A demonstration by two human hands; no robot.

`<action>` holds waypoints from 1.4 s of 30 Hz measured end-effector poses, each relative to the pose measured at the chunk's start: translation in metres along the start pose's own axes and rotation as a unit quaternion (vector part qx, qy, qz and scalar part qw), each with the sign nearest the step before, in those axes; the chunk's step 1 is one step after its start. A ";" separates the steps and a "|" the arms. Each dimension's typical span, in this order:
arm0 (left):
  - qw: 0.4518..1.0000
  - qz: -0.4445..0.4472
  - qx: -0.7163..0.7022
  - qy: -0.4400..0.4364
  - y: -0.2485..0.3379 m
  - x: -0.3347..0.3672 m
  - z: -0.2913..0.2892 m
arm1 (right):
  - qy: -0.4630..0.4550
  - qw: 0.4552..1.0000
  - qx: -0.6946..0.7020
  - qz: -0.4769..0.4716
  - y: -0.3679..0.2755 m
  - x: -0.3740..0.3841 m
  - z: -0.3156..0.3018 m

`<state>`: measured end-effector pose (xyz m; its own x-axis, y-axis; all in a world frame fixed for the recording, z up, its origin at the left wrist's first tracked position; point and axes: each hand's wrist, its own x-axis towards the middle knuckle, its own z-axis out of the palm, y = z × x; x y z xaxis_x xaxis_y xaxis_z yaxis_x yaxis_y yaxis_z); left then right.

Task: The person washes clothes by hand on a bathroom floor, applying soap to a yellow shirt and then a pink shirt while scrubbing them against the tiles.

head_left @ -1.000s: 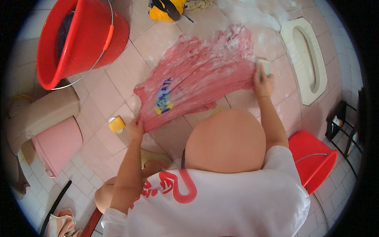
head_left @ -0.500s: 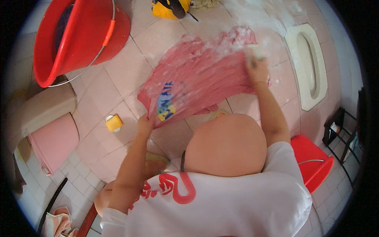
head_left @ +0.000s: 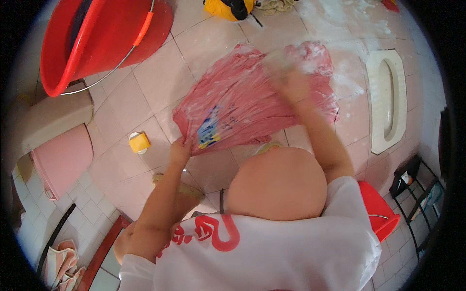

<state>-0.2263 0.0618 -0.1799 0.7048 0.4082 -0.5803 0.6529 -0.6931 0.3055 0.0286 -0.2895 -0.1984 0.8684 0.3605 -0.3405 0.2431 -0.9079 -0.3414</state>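
A wet pink-red garment (head_left: 252, 102) with a blue and yellow print lies spread on the tiled floor, suds along its far edge. My left hand (head_left: 181, 151) is closed on its near left corner, pulling the fabric into creases. On the garment's far middle part, my right hand (head_left: 291, 87) grips a pale scrub brush (head_left: 279, 63); both are smeared by motion, so the bristles do not show. A yellow bar of soap (head_left: 140, 142) rests on a small white holder, left of my left hand.
A large red bucket (head_left: 116, 34) tilts at the far left, above a pink bin (head_left: 63, 160). White suds (head_left: 349, 24) cover the far floor. A squat toilet (head_left: 388, 102) is at right, near a smaller red bucket (head_left: 376, 211) and black rack (head_left: 420, 199).
My right hand has swept the brush left across the garment, from its right edge to its far middle. The fabric's right side has shifted and bunched. My left hand keeps its hold.
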 end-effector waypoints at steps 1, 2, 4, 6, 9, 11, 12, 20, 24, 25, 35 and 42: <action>1.000 -0.003 0.011 0.017 0.001 -0.005 0.008 | 0.153 0.985 0.008 0.076 0.031 -0.001 -0.020; 0.999 0.001 0.018 0.031 0.007 -0.004 0.014 | 0.204 0.969 -0.031 0.137 0.072 0.000 -0.024; 1.000 0.021 0.016 0.014 0.016 -0.001 0.018 | 0.383 0.917 -0.067 0.088 0.096 0.007 -0.009; 1.000 0.013 0.018 0.002 0.023 -0.003 0.015 | 0.305 0.942 0.032 0.134 0.055 0.014 -0.015; 0.999 0.021 0.023 -0.011 0.030 0.008 0.015 | 0.113 0.984 0.122 -0.060 -0.076 -0.025 0.025; 0.998 0.051 0.030 0.013 0.017 0.009 0.022 | 0.049 0.963 0.083 -0.253 -0.116 -0.042 0.059; 0.999 0.042 0.024 0.004 0.016 0.008 0.018 | 0.048 0.948 0.070 -0.305 -0.112 -0.041 0.070; 0.997 0.001 -0.035 -0.064 0.003 0.010 0.021 | 0.301 0.945 -0.050 0.121 0.097 0.020 -0.020; 0.997 0.045 -0.066 -0.024 0.008 0.013 0.035 | 0.210 0.975 0.023 -0.070 -0.051 0.014 0.034; 0.995 0.063 -0.075 0.001 0.003 0.013 0.038 | 0.180 0.961 0.062 -0.200 -0.095 -0.013 0.054; 0.977 -0.036 -0.202 -0.061 -0.010 -0.003 0.042 | 0.370 0.925 -0.088 0.015 0.034 0.045 0.002; 0.922 -0.026 -0.364 -0.128 -0.020 -0.040 0.050 | -0.036 0.908 0.081 -0.410 -0.179 -0.051 0.087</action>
<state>-0.2817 0.0299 -0.2001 0.6399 0.2108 -0.7390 0.7627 -0.0559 0.6444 -0.0968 -0.1266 -0.1956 0.3922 0.9193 0.0319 0.7231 -0.2867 -0.6285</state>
